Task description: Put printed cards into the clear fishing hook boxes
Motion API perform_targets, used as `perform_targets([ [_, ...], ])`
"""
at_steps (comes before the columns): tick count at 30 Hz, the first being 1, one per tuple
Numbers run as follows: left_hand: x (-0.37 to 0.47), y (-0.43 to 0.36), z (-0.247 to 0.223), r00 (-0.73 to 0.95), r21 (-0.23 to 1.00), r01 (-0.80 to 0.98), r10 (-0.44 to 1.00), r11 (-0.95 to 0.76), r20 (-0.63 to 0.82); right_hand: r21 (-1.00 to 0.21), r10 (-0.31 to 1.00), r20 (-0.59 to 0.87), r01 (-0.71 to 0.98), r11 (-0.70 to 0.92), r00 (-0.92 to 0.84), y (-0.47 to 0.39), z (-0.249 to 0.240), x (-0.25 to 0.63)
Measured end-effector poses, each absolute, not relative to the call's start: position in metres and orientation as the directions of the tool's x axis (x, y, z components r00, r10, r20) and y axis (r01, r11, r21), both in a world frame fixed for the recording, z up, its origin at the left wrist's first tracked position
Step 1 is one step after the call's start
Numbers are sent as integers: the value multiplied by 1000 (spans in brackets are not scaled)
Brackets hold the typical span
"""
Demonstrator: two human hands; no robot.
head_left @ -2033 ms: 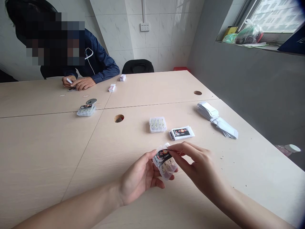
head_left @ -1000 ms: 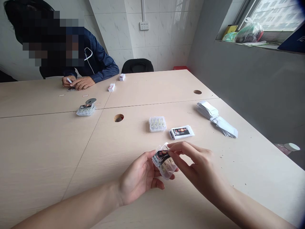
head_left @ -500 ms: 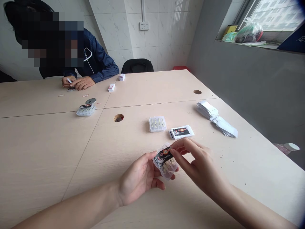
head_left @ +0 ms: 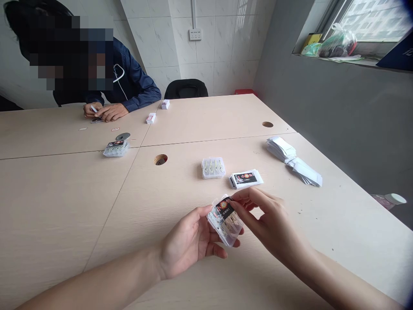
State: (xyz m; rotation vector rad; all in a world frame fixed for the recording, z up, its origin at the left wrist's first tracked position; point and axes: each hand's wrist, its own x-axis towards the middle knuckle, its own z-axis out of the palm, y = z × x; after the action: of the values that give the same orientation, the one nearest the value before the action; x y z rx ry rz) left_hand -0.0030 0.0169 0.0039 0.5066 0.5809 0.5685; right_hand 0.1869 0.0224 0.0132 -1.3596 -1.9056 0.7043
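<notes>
My left hand [head_left: 190, 243] is closed around a small clear plastic box [head_left: 231, 234], tilted above the table, with gold-coloured metal hooks showing inside. Across the upper part of the box lies a black printed label [head_left: 225, 209]. My right hand [head_left: 274, 221] pinches that label at its upper right corner with thumb and forefinger, the other fingers curled. Just beyond the hands is a stack of white-edged label sheets [head_left: 245, 178] with a black label on top. Left of it, clear boxes of hooks [head_left: 213, 168] sit on the table.
White slips [head_left: 305, 171] lie spread at the right. Further left are more clear boxes [head_left: 116, 149] and a metal disc [head_left: 123, 136] near a cable hole [head_left: 161, 159]. Across the table [head_left: 80, 185], a person in a blue sleeve [head_left: 138, 86] works with both hands. A white-capped bottle [head_left: 389, 200] stands beyond the right edge.
The box has slid and turned slightly downward in my left hand, and the label sits a little differently on it. My right hand keeps its pinch almost in place.
</notes>
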Motion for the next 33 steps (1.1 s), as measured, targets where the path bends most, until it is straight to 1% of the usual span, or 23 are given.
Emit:
perform_targets([
  [9,-3,17,4,697,577,-352,618,737,-364,-752,954,204,588,297,-221,22,14,186],
  [24,-2,16,4,697,599,-344,624,723,-352,-694,921,285,604,390,-267,24,16,188],
  [33,-3,17,2,698,594,-354,627,722,-346,-695,919,294,600,395,-264,24,15,188],
])
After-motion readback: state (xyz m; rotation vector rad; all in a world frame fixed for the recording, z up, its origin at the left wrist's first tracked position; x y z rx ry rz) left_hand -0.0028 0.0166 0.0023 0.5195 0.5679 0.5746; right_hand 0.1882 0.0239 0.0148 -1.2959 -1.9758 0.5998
